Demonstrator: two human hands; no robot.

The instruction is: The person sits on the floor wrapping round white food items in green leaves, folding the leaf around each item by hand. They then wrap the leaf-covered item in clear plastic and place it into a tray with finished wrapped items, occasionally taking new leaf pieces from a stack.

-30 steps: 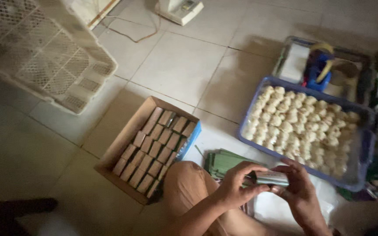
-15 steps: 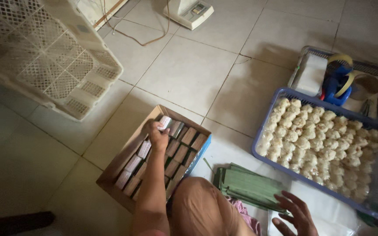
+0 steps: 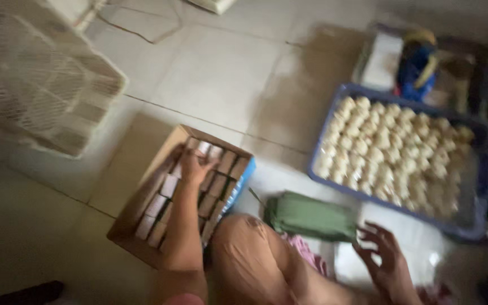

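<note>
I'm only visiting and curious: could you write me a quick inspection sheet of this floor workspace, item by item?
Surface: pale tiled floor, with a dark patch near the tray.
Job's things: brown cardboard box with rows of small wrapped blocks; stack of green leaf-like sheets.
Clutter: blue plastic tray full of pale round lumps; white lattice crate; blue and yellow object, too blurred to identify.
Hands: left hand rests on the blocks inside the box; right hand open, fingers spread, beside the green stack.
Cables: thin cord on the floor at the top.
Surroundings: the person's bent knee; the picture is motion-blurred.
</note>
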